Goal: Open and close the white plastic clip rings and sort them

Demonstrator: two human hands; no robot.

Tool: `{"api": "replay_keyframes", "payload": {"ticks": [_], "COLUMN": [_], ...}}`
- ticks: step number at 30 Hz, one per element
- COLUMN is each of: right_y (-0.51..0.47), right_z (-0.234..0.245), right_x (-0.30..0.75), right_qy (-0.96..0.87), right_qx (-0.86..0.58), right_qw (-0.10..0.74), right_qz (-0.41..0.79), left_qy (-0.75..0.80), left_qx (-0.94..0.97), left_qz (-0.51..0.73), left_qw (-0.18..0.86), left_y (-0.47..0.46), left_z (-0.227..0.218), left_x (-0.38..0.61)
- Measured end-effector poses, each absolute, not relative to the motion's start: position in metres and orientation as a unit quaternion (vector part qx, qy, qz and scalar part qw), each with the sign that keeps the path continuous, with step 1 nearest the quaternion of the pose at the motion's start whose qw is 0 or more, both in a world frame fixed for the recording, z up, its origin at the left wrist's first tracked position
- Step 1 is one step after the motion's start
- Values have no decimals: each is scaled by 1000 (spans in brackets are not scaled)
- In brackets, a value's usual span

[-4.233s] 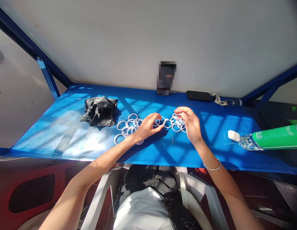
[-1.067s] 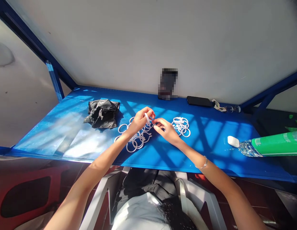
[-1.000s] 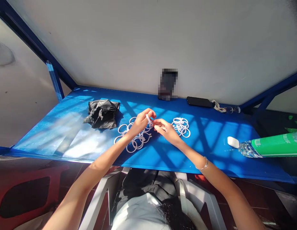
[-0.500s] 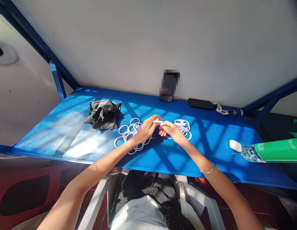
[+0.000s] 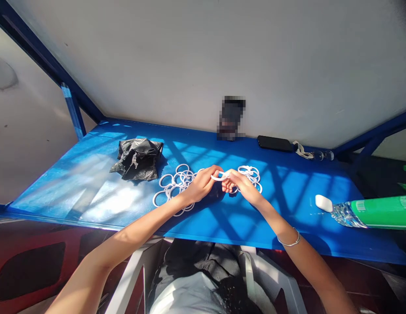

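Note:
Between my two hands, above the blue table (image 5: 242, 218), is a white plastic ring (image 5: 217, 178), like a curtain ring. My left hand (image 5: 201, 183) pinches its left side. The fingers of my right hand (image 5: 242, 184) are closed on its right side, hiding part of it. Beside and partly under my left hand lies a loose pile of white rings (image 5: 181, 177). A smaller cluster of white rings (image 5: 250, 172) sits just behind my right hand, which covers some of it.
A crumpled black plastic bag (image 5: 140, 159) lies on the left. Along the wall are a black phone (image 5: 275, 143), a pixelated dark object (image 5: 232, 117) and glasses (image 5: 318, 155) with a pale strap. At right, a green-labelled bottle (image 5: 380, 213) lies behind a white case (image 5: 324, 203).
The held ring has tilted, so its round opening shows more. My right hand has shifted slightly right and down. The whole view has moved a little.

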State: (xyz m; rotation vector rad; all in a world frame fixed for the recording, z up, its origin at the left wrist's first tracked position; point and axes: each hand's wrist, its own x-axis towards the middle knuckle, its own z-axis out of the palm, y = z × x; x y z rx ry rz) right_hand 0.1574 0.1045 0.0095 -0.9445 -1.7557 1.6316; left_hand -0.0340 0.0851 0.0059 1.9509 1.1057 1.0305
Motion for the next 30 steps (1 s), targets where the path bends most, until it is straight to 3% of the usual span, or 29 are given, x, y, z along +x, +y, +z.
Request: {"api": "replay_keyframes", "payload": {"ticks": [17, 30], "right_y": [100, 96], "right_z": [5, 11], "right_x": [158, 153], "right_qy": [-701, -653], "right_qx": [-389, -362], "right_qw": [356, 338], "right_qz": [480, 573], "left_qy": [451, 394], "left_qx": [681, 628], "left_qz": [398, 404], "left_qw": [417, 536], "left_y": [83, 92], "left_z": [15, 5], "left_x": [-33, -37]}}
